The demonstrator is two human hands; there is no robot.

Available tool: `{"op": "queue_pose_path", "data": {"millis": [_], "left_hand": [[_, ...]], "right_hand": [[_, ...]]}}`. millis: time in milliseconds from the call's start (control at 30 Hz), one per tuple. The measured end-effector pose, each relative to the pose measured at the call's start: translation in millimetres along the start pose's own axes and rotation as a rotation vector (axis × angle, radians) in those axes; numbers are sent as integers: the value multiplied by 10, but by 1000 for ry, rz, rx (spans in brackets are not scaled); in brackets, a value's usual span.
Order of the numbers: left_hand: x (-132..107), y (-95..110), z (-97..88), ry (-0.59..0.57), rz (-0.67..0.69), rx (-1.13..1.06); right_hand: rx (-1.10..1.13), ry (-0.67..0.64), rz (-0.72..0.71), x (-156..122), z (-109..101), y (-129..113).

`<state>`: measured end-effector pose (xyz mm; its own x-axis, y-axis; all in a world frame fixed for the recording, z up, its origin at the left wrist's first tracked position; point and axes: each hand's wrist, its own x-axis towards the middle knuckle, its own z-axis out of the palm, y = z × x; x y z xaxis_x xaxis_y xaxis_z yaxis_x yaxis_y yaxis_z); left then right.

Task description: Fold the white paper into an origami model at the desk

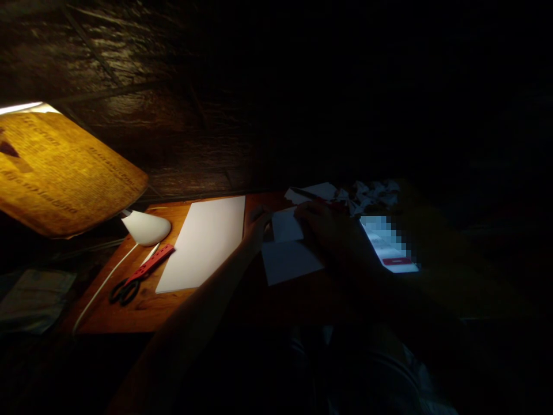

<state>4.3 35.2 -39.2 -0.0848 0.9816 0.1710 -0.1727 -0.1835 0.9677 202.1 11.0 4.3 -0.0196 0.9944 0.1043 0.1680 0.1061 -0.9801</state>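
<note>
white paper (291, 262): middle of worktop (151, 316) | left hand (258, 223) at its left edge, right hand (315, 218) over its right, likely steadying 2 sides | each grip: cannot tell, too dark (lamp (149, 229) lights mostly the left) | phone (389, 245): right, screen up, presumably for viewing

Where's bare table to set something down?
Best patch: bare wood at front left, bordered by scissors, sheet, left forearm and table edge. Narrow strip between lamp base and sheet.
Crowded: left hand, right hand and small paper, with paper scraps behind, lit screen right. Beyond the screen: too dark to tell.
</note>
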Motion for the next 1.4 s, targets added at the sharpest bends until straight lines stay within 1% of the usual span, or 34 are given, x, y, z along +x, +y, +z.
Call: {"op": "queue_pose_path", "data": {"millis": [133, 167, 233, 267, 367, 467, 567, 667, 767, 900, 1033, 1133, 1200, 1267, 1333, 1400], "left_hand": [[-14, 22, 15, -49, -56, -112], [-16, 27, 22, -66, -73, -149], [-16, 34, 36, -105, -92, -204], [-14, 34, 40, -126, -95, -215], [-3, 23, 34, -186, -102, -200], [4, 13, 17, -211, -130, -187], [3, 29, 16, -205, -158, -199], [-9, 73, 37, -200, -175, -245], [-23, 118, 58, -210, -185, -277], [-20, 133, 54, -179, -176, -251], [4, 102, 37, -123, -150, -250], [26, 38, 38, -83, -143, -249], [41, -19, 40, -35, -150, -218], [50, -69, 35, -4, -169, -176], [48, -93, 27, -8, -177, -166], [34, -89, 20, -33, -168, -152]], "right_hand": [[-78, 2, -8, -59, -57, -52], [-71, 0, -2, -48, -53, -32], [13, 15, 23, 10, -22, 47], [47, 14, 43, 50, 0, 96], [68, -2, 41, 151, 48, 209], [56, 21, 32, 168, 41, 211], [19, 35, 24, 123, 8, 138], [4, 11, 25, 71, -15, 63], [9, 13, 52, 49, -24, 27], [67, 1, 103, 75, -8, 56], [152, -59, 93, 115, 18, 122], [206, -82, 92, 108, 22, 115], [165, -75, 92, 68, 7, 49], [56, -69, 65, 3, -26, -62], [-68, -77, 27, -72, -68, -186], [-140, -86, 12, -131, -102, -282]]}}
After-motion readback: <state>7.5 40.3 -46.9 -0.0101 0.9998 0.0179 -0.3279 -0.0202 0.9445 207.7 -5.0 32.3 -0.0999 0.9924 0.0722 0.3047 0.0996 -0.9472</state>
